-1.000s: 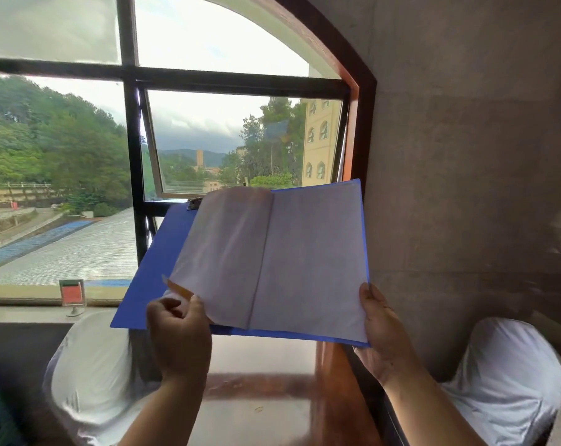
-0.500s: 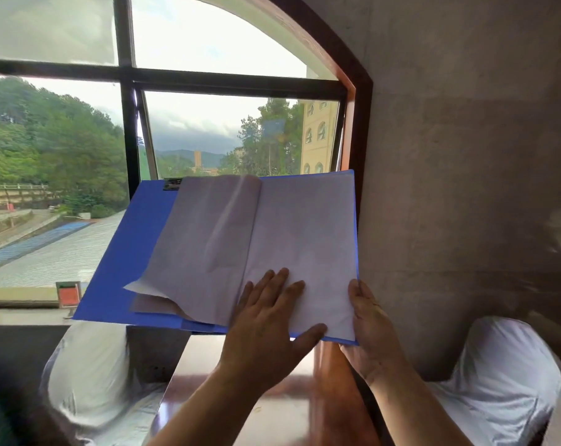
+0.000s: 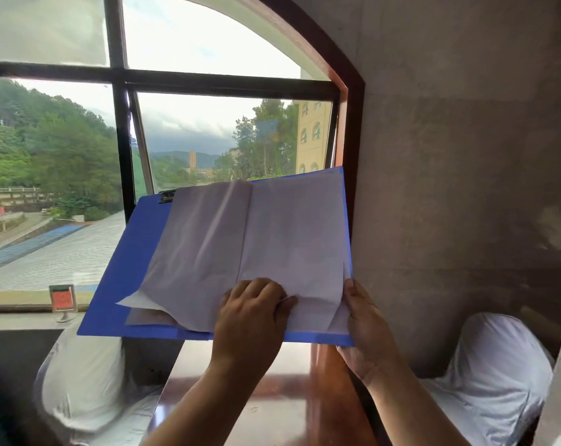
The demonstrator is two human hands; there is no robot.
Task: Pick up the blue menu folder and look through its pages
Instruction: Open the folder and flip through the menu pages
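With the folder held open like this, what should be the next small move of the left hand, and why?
Probably lift the pinched page and sweep it leftward. The left hand already bunches the lower edge of the right-side page, which wrinkles there, while the right hand holds the blue menu folder by its lower right corner. The turned pages lie to the left.

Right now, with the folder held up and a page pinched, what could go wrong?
1. The left hand is bunching the lower edge of the right-hand page, which already shows creases; pulling harder may crumple or tear it.
2. Only the right hand supports the blue menu folder, at one bottom corner, so it could tip or slip toward the table.
3. Loose sheets stick out at the lower left and might slide out.
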